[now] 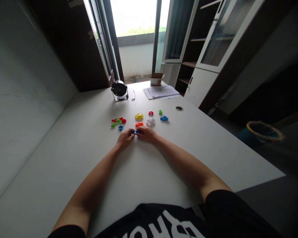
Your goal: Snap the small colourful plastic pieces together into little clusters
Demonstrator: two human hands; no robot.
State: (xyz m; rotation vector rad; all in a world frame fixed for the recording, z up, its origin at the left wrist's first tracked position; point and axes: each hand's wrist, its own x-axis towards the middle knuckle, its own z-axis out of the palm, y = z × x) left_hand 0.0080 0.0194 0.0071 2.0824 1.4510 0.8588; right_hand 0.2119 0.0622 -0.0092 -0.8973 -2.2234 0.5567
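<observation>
A small blue piece point(135, 132) is held between my two hands, low over the white table point(89, 185). My left hand point(125, 138) pinches its left side, and the fingers of my right hand point(147, 133) close on its right side. Just beyond them lie an orange piece point(139, 124) and a white, crumpled-looking cluster point(150, 122). Yellow pieces point(139, 116) sit a little farther back. Red and green pieces point(118, 120) are grouped at the left, with another blue piece point(120, 128) near my left hand.
Right of the cluster are blue pieces point(164, 118), a green piece point(160, 112) and a red piece point(151, 113). Farther back stand a round black-and-silver device point(119, 91), papers point(161, 92) and an open cardboard box point(156, 79). A round hole point(179, 108) is at the right.
</observation>
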